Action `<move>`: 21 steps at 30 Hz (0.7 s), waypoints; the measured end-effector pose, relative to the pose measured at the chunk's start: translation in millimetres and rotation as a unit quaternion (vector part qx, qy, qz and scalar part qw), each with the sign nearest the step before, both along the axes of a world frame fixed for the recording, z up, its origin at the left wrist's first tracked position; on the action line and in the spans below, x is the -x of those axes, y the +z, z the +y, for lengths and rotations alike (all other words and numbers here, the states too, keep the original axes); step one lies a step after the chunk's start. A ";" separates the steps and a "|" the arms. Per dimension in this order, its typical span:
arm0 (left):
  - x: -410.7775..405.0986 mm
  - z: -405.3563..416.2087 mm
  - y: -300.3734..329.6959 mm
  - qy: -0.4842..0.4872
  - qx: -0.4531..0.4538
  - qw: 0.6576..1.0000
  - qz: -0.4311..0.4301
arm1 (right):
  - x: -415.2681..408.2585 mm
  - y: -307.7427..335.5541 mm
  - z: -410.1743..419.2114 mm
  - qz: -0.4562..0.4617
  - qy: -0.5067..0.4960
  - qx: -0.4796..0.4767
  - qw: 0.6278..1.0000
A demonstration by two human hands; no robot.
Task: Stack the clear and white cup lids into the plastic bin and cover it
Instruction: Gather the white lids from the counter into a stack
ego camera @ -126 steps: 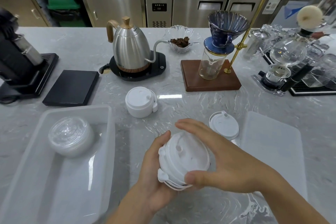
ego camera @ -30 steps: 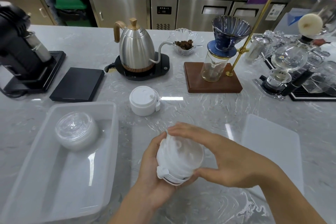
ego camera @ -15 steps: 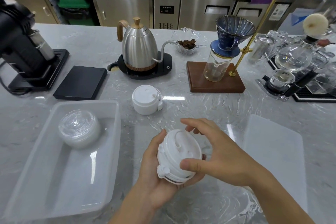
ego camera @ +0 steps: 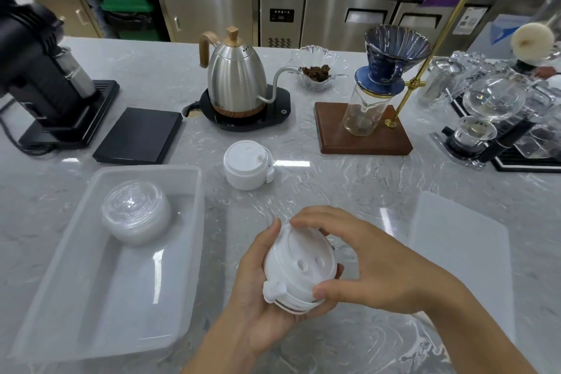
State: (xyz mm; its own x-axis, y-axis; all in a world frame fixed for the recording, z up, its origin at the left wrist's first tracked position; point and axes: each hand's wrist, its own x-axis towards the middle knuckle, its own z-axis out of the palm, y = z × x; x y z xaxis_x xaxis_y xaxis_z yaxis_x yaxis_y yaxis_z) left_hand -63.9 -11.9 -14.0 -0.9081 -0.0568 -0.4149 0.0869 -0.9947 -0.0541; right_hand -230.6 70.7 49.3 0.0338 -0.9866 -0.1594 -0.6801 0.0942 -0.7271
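Note:
A stack of white cup lids (ego camera: 299, 269) is held low in the middle, tilted toward me. My left hand (ego camera: 258, 291) cups it from below and my right hand (ego camera: 370, 267) grips it from above and the right. A second stack of white lids (ego camera: 247, 164) stands upright on the counter behind. The translucent plastic bin (ego camera: 194, 252) lies at the left with a stack of clear lids (ego camera: 136, 211) in its far end. The flat bin cover (ego camera: 464, 252) lies on the counter at the right.
Behind the lids stand a steel kettle (ego camera: 235, 76) on its black base, a black scale (ego camera: 139, 135), a black grinder (ego camera: 39, 76), a glass bowl (ego camera: 317, 71), a pour-over stand (ego camera: 367, 130) and glass brewing gear (ego camera: 491, 118).
The single white lid that lay by the bin cover 4.2 s ago is gone from the counter. Both hands have turned the held stack, and my view has shifted slightly.

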 end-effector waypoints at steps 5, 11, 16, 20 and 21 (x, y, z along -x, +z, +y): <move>-2.9 0.8 3.5 0.011 0.050 0.999 -0.003 | -5.2 0.0 -3.1 0.017 -0.008 0.009 1.000; -7.8 0.3 2.6 0.040 0.080 0.996 -0.003 | -13.3 4.6 -7.3 0.033 -0.010 0.048 0.998; -12.1 -2.0 3.3 0.057 0.104 0.993 -0.011 | -16.4 1.6 -11.7 0.013 -0.001 0.070 0.997; -16.6 -6.0 3.4 0.089 0.098 0.991 -0.018 | -21.1 -7.0 -14.9 -0.009 -0.002 0.072 0.997; -17.4 -6.9 3.9 0.100 0.103 0.990 -0.020 | -22.8 -9.9 -15.2 -0.021 -0.005 0.074 0.997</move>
